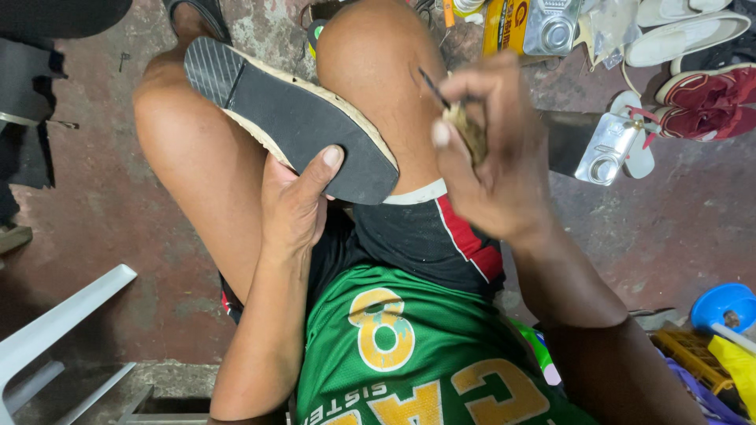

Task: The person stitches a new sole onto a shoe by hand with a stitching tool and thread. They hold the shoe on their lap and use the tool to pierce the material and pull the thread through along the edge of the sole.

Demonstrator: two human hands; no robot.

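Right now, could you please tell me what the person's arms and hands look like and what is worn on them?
Both arms are bare to above the elbow: no sleeves, gloves, watch or rings show. The left hand and right hand have short, pale nails. The sleeveless green jersey with yellow lettering leaves both arms uncovered.

A shoe (299, 122) lies sole-up across the knees (370, 63), cans (606, 149) beyond.
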